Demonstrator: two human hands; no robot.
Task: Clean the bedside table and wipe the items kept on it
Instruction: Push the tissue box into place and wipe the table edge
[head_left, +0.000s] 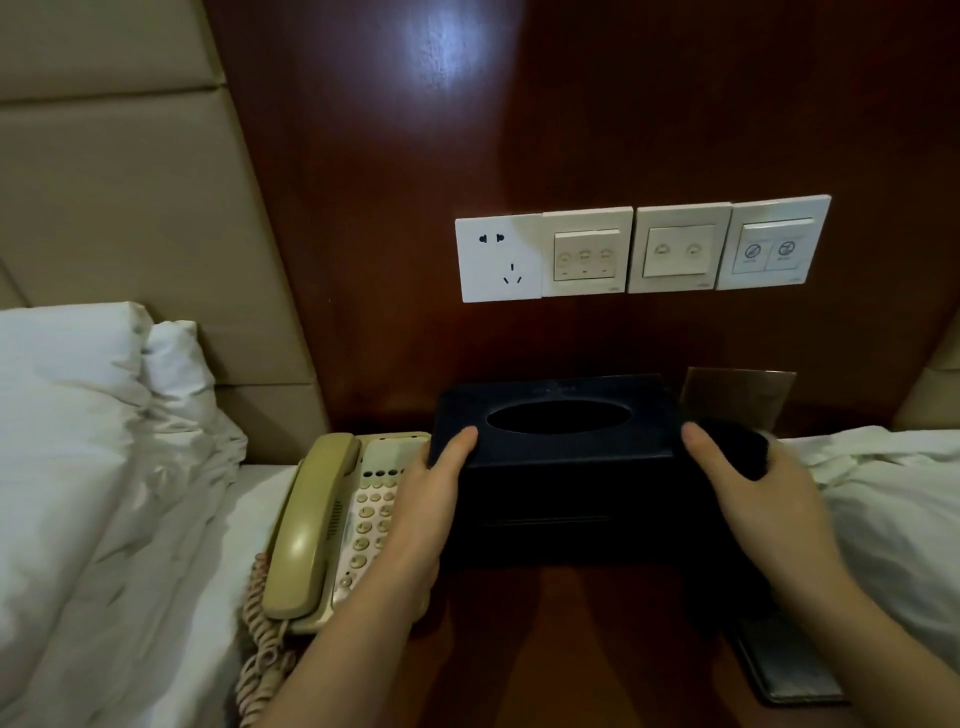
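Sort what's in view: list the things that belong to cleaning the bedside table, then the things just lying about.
Job: tissue box, gripped by left hand and right hand; dark cloth in the right hand; telephone; bedside table; dark flat folder.

Lying about: pillows; wall switches; headboard.

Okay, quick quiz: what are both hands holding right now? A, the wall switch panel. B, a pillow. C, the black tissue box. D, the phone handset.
C: the left hand and right hand grip opposite ends of the black tissue box, while the phone handset lies untouched on its cradle.
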